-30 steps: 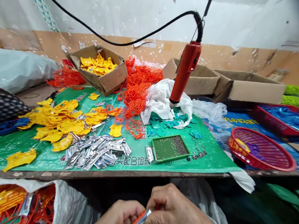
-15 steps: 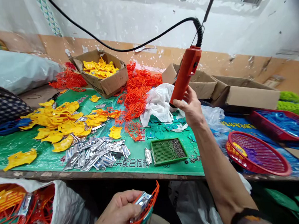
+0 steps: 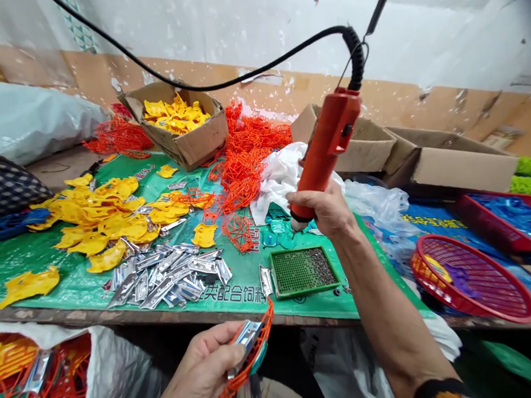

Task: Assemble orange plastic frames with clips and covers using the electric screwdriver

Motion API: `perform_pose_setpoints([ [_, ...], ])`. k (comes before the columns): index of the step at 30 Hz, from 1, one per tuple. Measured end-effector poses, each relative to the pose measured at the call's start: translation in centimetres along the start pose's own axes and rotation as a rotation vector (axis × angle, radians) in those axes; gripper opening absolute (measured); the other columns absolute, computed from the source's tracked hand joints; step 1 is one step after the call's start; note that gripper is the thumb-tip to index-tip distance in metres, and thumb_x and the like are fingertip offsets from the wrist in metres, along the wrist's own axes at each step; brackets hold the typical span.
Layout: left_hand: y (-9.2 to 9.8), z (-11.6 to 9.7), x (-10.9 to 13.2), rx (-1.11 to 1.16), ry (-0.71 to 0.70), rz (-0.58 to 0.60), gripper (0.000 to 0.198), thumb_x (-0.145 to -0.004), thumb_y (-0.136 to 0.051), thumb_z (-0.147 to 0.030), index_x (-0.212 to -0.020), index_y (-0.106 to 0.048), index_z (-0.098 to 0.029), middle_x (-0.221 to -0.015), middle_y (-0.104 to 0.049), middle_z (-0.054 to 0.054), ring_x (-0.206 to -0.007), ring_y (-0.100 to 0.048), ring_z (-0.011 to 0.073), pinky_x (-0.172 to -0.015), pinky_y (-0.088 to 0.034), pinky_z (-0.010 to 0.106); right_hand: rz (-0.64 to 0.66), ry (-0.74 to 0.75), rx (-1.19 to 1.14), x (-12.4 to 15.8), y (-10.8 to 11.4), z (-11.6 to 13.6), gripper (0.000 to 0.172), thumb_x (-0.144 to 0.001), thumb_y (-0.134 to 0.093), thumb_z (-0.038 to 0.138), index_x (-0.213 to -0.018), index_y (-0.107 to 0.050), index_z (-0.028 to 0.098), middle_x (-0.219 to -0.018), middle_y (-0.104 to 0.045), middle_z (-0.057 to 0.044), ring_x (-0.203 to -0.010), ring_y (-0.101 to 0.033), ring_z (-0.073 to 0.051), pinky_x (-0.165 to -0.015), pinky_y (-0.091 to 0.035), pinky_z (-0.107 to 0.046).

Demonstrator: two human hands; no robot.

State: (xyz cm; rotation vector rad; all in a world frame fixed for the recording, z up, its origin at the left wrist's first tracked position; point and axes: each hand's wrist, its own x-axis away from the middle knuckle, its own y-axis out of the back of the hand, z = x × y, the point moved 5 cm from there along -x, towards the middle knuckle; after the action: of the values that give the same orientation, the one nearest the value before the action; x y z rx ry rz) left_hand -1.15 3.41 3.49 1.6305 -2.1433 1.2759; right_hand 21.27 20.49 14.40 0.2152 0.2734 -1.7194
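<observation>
My right hand point(image 3: 332, 209) is wrapped round the lower body of an orange-red electric screwdriver point(image 3: 327, 140), which hangs tilted from a cord. Its tip points down above the table, just behind a green perforated tray point(image 3: 277, 277) with small dark screws on its right side. In front of the table edge, my left hand point(image 3: 198, 367) pinches a shiny metal clip plate point(image 3: 248, 333) together with an orange plastic lattice frame point(image 3: 235, 383). A teal piece point(image 3: 259, 358) shows at the frame's side. One loose metal plate point(image 3: 265, 281) lies against the tray.
Metal plates point(image 3: 171, 275) and yellow plastic parts point(image 3: 98, 220) are heaped at left. Behind stand a carton point(image 3: 198, 146) of yellow parts and a heap of orange frames point(image 3: 240, 164). A red basket point(image 3: 503, 285) is at right, an open sack point(image 3: 118, 367) at lower left.
The screwdriver in my right hand has come lower and a little left, its tip closer to the screw tray. My left hand with the plate and frame has risen slightly.
</observation>
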Motion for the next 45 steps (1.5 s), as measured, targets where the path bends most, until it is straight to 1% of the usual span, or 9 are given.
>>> perform_pose_setpoints([
  [5, -0.6, -0.3, -0.4, 0.009, -0.053, -0.055, 0.027, -0.065, -0.077, -0.021, -0.092, -0.079, -0.016, -0.077, -0.075, 0.004, -0.07, -0.064, 0.016, -0.07, -0.047, 0.024, -0.149, 0.057, 0.129, 1.4, 1.7, 0.2, 0.048, -0.051, -0.082, 0.021, -0.088, -0.052, 0.022, -0.071, -0.055, 0.007, -0.058, -0.052, -0.011, -0.051, -0.045, -0.027],
  [10, -0.4, -0.6, -0.7, -0.061, -0.105, -0.13, 0.032, -0.067, -0.078, -0.026, -0.098, -0.078, -0.018, -0.078, -0.075, 0.003, -0.071, -0.065, 0.0175, -0.069, -0.047, 0.025, -0.13, 0.181, 0.008, 0.4, 1.8, 3.1, 0.039, -0.059, -0.079, 0.029, -0.086, -0.052, 0.023, -0.072, -0.056, 0.006, -0.057, -0.057, -0.012, -0.055, -0.052, -0.032],
  [14, -0.2, -0.3, -1.2, -0.089, -0.121, -0.115, 0.031, -0.069, -0.076, -0.025, -0.098, -0.078, -0.016, -0.076, -0.074, 0.003, -0.072, -0.064, 0.0173, -0.069, -0.047, 0.025, -0.015, 0.032, -0.042, -0.6, 0.8, 4.3, 0.042, -0.053, -0.079, 0.029, -0.083, -0.051, 0.021, -0.065, -0.054, 0.006, -0.05, -0.056, -0.013, -0.049, -0.051, -0.032],
  [17, -0.2, -0.2, -1.3, -0.049, -0.122, -0.132, 0.027, -0.07, -0.076, -0.024, -0.095, -0.078, -0.016, -0.078, -0.075, 0.003, -0.071, -0.063, 0.0156, -0.069, -0.046, 0.023, -0.02, -0.021, -0.035, 0.0, 0.5, 3.3, 0.042, -0.05, -0.078, 0.026, -0.084, -0.054, 0.021, -0.065, -0.055, 0.006, -0.05, -0.054, -0.012, -0.047, -0.049, -0.031],
  [23, -0.1, 0.0, -1.0, 0.009, -0.09, -0.082, 0.027, -0.07, -0.076, -0.021, -0.096, -0.079, -0.017, -0.076, -0.073, 0.002, -0.068, -0.062, 0.0139, -0.068, -0.046, 0.022, -0.19, -0.002, 0.084, 2.8, 1.1, -2.0, 0.031, -0.055, -0.077, 0.022, -0.077, -0.056, 0.018, -0.067, -0.062, 0.003, -0.055, -0.055, -0.013, -0.052, -0.047, -0.031],
  [26, 0.0, 0.4, -0.7, 0.019, -0.06, -0.069, 0.028, -0.069, -0.076, -0.02, -0.097, -0.079, -0.016, -0.077, -0.074, 0.004, -0.07, -0.062, 0.0148, -0.068, -0.047, 0.022, -0.252, 0.036, 0.059, 3.3, 1.6, -3.4, 0.03, -0.056, -0.079, 0.024, -0.075, -0.056, 0.018, -0.065, -0.061, 0.004, -0.054, -0.056, -0.014, -0.053, -0.047, -0.031],
  [31, -0.1, 1.0, -1.0, 0.038, -0.052, -0.088, 0.027, -0.068, -0.077, -0.02, -0.095, -0.079, -0.016, -0.074, -0.073, 0.003, -0.067, -0.062, 0.0143, -0.068, -0.047, 0.022, -0.312, 0.056, 0.04, 3.4, 1.9, -4.2, 0.03, -0.056, -0.08, 0.024, -0.076, -0.058, 0.018, -0.065, -0.062, 0.004, -0.053, -0.057, -0.014, -0.055, -0.048, -0.032],
  [37, -0.1, 1.1, -1.5, 0.057, -0.035, -0.093, 0.027, -0.068, -0.078, -0.021, -0.095, -0.079, -0.016, -0.076, -0.074, 0.003, -0.068, -0.063, 0.0137, -0.068, -0.048, 0.021, -0.293, 0.07, 0.043, 3.5, 1.5, -4.7, 0.022, -0.057, -0.078, 0.021, -0.066, -0.059, 0.018, -0.064, -0.061, 0.004, -0.053, -0.055, -0.013, -0.054, -0.048, -0.031],
  [45, -0.3, 0.9, -1.4, 0.086, -0.035, -0.106, 0.026, -0.066, -0.08, -0.022, -0.092, -0.079, -0.016, -0.076, -0.076, 0.005, -0.068, -0.065, 0.0149, -0.069, -0.05, 0.022, -0.273, 0.065, 0.02, 3.4, 1.2, -5.2, 0.021, -0.057, -0.079, 0.021, -0.066, -0.06, 0.018, -0.064, -0.061, 0.003, -0.053, -0.054, -0.013, -0.052, -0.047, -0.031],
])
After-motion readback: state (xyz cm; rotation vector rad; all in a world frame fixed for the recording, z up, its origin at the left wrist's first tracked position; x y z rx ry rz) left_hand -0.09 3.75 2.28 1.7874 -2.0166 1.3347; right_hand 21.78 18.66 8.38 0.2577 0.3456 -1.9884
